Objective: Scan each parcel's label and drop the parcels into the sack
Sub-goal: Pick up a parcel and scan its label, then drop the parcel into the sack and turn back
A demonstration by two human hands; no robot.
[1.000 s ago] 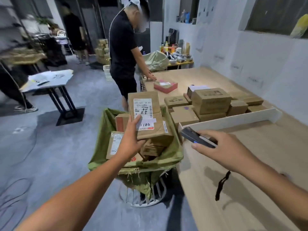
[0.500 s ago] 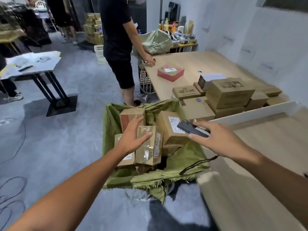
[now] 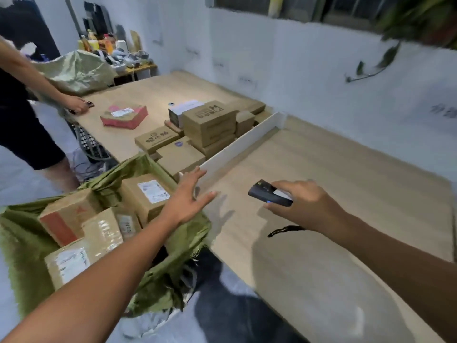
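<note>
The green sack stands at the table's left edge, with several cardboard parcels inside, labels facing up. My left hand reaches over the sack's right rim with straight fingers and holds nothing, close to the near end of a white divider board. My right hand hovers over the bare wooden table and grips a small black handheld scanner, its black wrist cord hanging below. Beyond the divider lies a pile of brown parcels.
A pink parcel lies farther back on the table. Another person in black stands at the left, one hand on the table edge, by a second pale green sack. A white wall runs along the right.
My left hand let go of the labelled parcel over the sack and swung right toward the divider. My right hand with the scanner moved out over the table, and my view turned right.
</note>
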